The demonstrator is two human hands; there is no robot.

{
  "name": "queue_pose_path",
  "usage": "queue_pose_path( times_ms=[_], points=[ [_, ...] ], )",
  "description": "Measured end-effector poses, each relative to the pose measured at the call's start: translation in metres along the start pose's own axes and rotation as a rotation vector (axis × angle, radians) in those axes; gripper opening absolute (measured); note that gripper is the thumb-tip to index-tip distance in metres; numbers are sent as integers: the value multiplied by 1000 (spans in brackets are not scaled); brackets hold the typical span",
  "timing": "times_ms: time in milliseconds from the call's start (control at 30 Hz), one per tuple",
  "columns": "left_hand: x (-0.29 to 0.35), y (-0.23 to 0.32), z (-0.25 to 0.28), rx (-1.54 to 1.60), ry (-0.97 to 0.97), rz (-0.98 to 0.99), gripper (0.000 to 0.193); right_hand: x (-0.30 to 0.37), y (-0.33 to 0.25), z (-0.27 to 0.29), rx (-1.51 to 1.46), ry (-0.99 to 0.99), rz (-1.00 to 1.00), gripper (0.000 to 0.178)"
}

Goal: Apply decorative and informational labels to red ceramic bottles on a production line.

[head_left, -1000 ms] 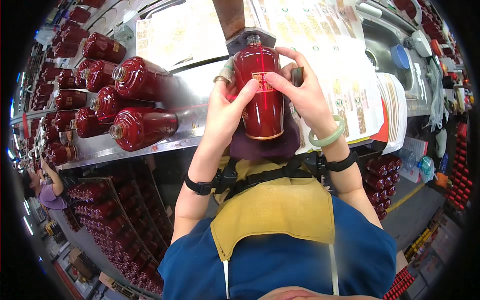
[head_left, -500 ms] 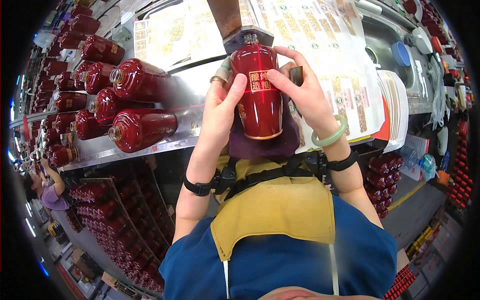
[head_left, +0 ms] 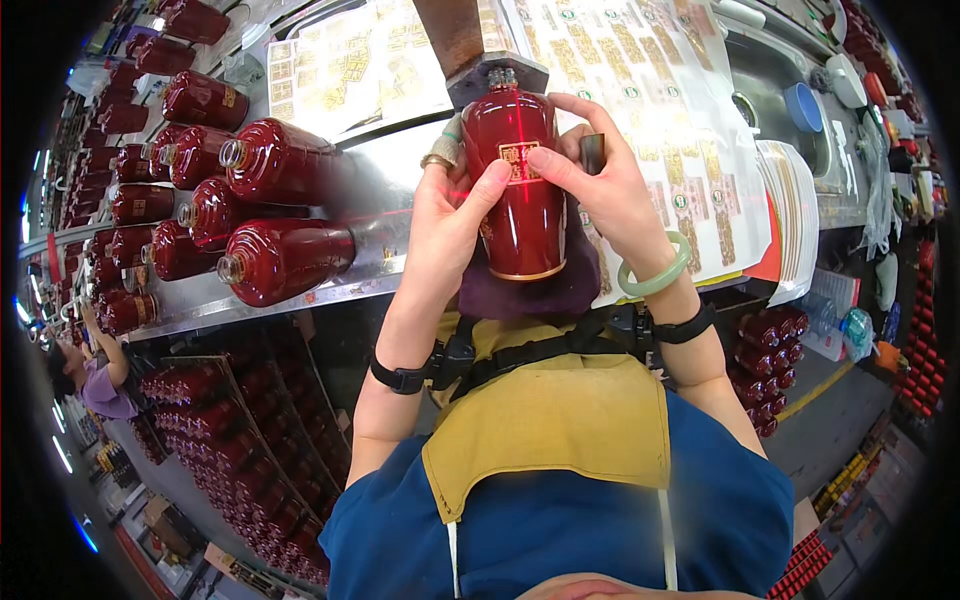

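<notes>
A glossy dark-red bottle [head_left: 517,235] lies on a dark purple cloth [head_left: 582,275], its neck pointing away against a metal block [head_left: 480,78]. My left hand [head_left: 445,205] is wrapped along its left side, fingers partly hidden behind it, with a cloth wrap on one finger. From the other side my right hand [head_left: 620,190] grips it. Both thumbs press on a small gold-framed label [head_left: 517,153] at the middle of the bottle and partly cover it. A small dark piece [head_left: 592,153] is tucked in the fingers of my right hand. Thin red light lines cross the bottle.
Several red bottles [head_left: 285,262] lie on the metal bench to the left. Sheets of gold labels [head_left: 625,75] spread behind and right. Beyond them are a sink [head_left: 770,65] and a blue bowl [head_left: 801,107]. Racked bottles [head_left: 215,440] stand below; another person [head_left: 105,385] is far left.
My left thumb has moved right and up onto the label's lower left corner, and my right thumb has shifted slightly left across it. The bottle stays in place.
</notes>
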State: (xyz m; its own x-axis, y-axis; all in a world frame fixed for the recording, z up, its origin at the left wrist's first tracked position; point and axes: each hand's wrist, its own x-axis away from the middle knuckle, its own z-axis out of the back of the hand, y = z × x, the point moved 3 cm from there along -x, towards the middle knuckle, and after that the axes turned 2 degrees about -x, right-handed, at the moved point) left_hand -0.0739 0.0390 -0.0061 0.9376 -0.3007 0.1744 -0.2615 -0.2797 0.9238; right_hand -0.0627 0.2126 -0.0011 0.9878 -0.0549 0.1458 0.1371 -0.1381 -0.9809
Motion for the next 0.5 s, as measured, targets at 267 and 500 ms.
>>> queue_pose_path(
  times_ms=[267,500],
  points=[
    [0,1,-1,-5,3,-24,65,-1,0,0,6,0,10,66],
    [-1,-1,-1,34,10,-17,64,0,1,0,4,-1,10,67]
  ],
)
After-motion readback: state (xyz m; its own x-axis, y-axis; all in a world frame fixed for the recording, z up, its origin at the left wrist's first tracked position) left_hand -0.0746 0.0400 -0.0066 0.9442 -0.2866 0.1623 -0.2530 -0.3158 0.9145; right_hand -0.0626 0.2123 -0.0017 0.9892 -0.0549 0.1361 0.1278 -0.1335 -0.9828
